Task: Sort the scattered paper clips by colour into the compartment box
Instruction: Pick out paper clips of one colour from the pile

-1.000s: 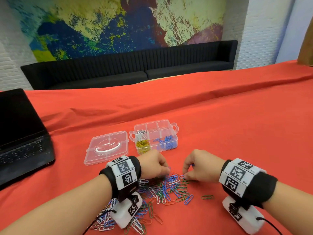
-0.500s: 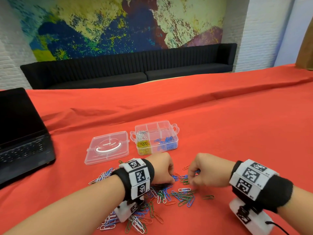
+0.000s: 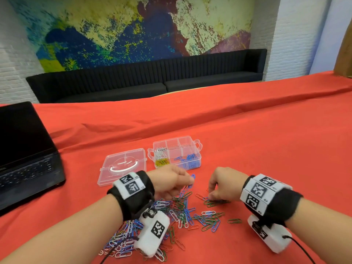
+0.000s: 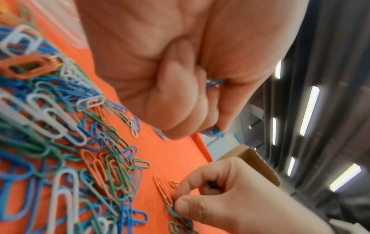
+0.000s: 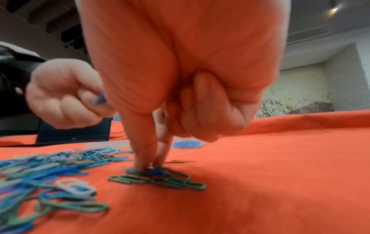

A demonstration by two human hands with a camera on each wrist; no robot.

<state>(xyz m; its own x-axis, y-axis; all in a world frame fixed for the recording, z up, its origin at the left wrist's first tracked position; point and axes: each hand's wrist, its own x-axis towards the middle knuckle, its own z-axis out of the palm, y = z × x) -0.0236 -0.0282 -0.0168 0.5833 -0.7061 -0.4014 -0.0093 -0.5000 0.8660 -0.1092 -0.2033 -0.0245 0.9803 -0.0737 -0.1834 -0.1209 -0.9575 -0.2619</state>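
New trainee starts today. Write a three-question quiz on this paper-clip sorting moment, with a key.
1. True or false: the left hand holds blue clips.
2. Which colour fills the front left compartment of the box? A green, B yellow, C red.
3. Fill in: the right hand has its fingers down on a small cluster of ____ clips with a blue one among them.

Key: 1 true; 2 B; 3 green.
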